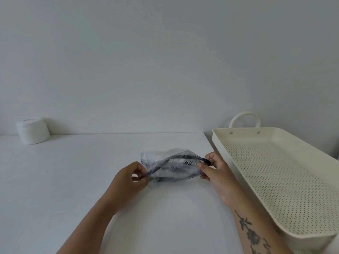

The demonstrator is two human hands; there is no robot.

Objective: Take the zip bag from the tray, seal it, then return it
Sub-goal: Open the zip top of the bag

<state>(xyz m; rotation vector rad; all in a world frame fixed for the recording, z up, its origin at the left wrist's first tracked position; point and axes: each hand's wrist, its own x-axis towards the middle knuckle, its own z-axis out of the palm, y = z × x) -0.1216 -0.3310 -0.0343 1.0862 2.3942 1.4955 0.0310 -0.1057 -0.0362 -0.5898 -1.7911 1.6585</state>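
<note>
A clear zip bag [172,165] with a dark zip strip and black print lies on the white table [73,180], held between both hands. My left hand [131,177] pinches the left end of the zip strip. My right hand [213,168] grips the right end, fingers at the dark slider. The bag's mouth gapes open between the two strips. The cream perforated tray [275,173] with a loop handle stands to the right of the bag, nothing lying in it.
A white cylindrical container [33,132] stands at the far left against the wall. A plain white wall rises right behind the table. The tray's left rim runs close beside my right hand.
</note>
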